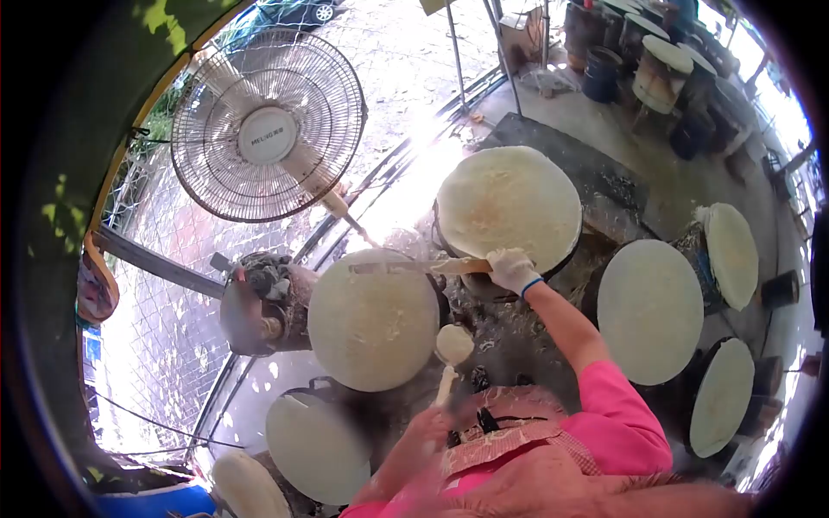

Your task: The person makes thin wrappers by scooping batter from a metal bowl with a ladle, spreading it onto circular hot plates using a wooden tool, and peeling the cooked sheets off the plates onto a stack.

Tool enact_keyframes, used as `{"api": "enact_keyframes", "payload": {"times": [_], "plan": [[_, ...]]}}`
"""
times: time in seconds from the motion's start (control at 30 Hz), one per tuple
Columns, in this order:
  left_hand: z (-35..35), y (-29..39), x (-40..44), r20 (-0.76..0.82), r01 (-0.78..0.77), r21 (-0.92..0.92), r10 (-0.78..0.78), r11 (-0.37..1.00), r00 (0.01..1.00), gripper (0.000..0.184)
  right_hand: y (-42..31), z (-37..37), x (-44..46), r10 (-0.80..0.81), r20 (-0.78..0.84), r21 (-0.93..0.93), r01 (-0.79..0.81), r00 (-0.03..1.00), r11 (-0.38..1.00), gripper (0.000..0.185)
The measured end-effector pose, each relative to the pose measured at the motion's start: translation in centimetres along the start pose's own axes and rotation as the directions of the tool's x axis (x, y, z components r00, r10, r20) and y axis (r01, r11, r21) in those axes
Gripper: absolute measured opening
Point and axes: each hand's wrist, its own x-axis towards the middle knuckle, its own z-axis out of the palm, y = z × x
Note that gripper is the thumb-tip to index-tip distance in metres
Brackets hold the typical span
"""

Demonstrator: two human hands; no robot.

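Note:
My right hand (513,269), in a white glove with a blue band at the wrist, is closed round the wooden handle of a long flat spatula (401,268). Its pale blade lies over the upper part of a round white-topped griddle (373,324). Lower down, my bare left hand (428,426) grips the handle of a ladle (454,344), whose round bowl carries pale batter. The bowl is just right of that griddle. Behind my right hand stands a larger round griddle (509,207) with a pale, uneven layer on top.
A large fan (268,135) stands at the upper left. More round white-topped griddles (649,311) stand right and lower left (317,449). A motor-like device (250,315) sits left of the middle griddle. Drums (662,73) crowd the upper right.

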Motion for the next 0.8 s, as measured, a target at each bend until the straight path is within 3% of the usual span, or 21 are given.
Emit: {"api": "enact_keyframes", "payload": {"times": [0.07, 0.17, 0.3, 0.37, 0.47, 0.57, 0.7, 0.8], "plan": [[0.0, 1.0, 0.1, -0.202, -0.047, 0.129, 0.073, 0.991, 0.977, 0.037, 0.0, -1.0, 0.1, 0.025, -0.055, 0.018, -0.024, 0.998, 1.0, 0.026], [0.6, 2.5, -0.1, -0.107, 0.137, 0.053, -0.131, 0.989, 0.986, 0.039, 1.7, -1.1, 1.1, 0.112, -0.097, 0.065, -0.106, 0.989, 0.992, 0.029], [1.7, 3.2, 0.0, -0.194, 0.193, 0.188, -0.156, 0.963, 0.969, 0.038, 3.3, -6.3, 1.3, 0.292, -0.297, 0.346, -0.182, 0.909, 0.92, 0.026], [1.7, 3.9, -0.1, -0.201, 0.26, 0.223, -0.217, 0.939, 0.955, 0.038, 6.4, -7.3, 2.4, 0.382, -0.294, 0.509, -0.194, 0.876, 0.839, 0.024], [-2.6, 6.6, 2.6, 0.102, 0.424, 0.265, -0.462, 0.866, 0.881, 0.025, 9.7, -11.9, 3.8, 0.393, -0.467, 0.509, -0.123, 0.792, 0.852, 0.022], [-2.5, 6.7, 3.3, 0.098, 0.442, 0.253, -0.477, 0.861, 0.873, 0.026, 15.9, -14.4, 6.0, 0.515, -0.408, 0.703, -0.1, 0.753, 0.704, 0.013], [0.5, 5.1, 3.8, -0.017, 0.403, 0.283, -0.416, 0.87, 0.909, 0.026, 23.1, -20.7, 5.2, 0.671, -0.441, 0.834, -0.004, 0.597, 0.551, 0.013], [2.3, 3.4, 6.0, -0.035, 0.394, 0.318, -0.405, 0.862, 0.914, 0.026, 28.5, -25.1, 2.1, 0.78, -0.494, 0.846, 0.004, 0.384, 0.534, 0.015]]}}
